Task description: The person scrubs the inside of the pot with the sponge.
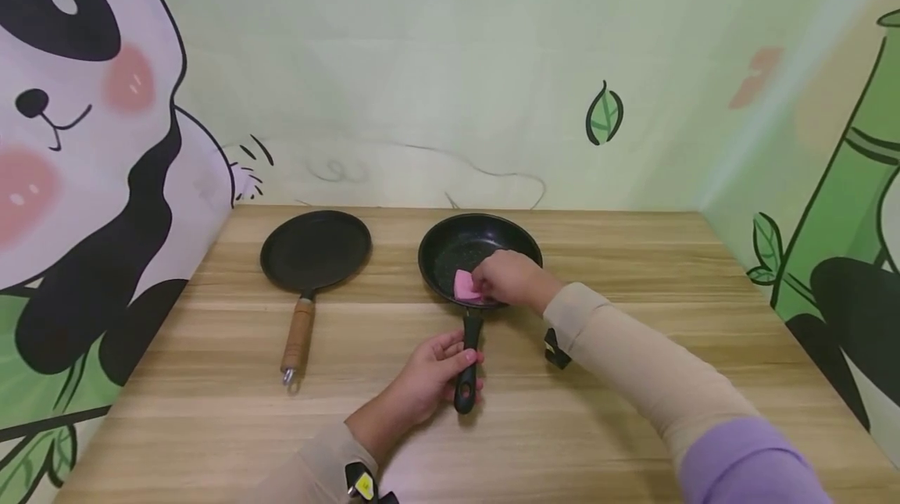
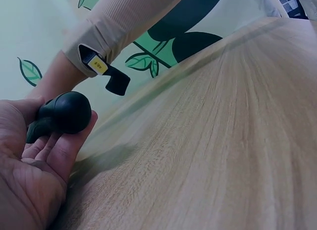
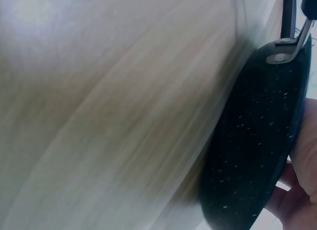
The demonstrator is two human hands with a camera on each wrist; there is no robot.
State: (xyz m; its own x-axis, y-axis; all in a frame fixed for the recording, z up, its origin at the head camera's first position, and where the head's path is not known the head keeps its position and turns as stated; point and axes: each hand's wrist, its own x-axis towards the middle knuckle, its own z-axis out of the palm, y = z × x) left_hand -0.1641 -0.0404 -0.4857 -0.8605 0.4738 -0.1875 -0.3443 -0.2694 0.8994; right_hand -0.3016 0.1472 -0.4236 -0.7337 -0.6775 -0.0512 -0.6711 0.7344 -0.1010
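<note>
A flat black griddle pan [image 1: 316, 249] with a wooden handle [image 1: 298, 336] lies on the wooden desk [image 1: 633, 269], backed by a green panda-and-leaf backdrop [image 1: 84, 137] on 3 sides.

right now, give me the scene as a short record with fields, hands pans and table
left hand: grips the black handle of the speckled pan
right hand: inside that pan, holds a pink sponge on its floor
flat pan: wooden handle, left of the speckled pan, untouched
table: light wood, bears both pans
backdrop: panda and bamboo print
</note>
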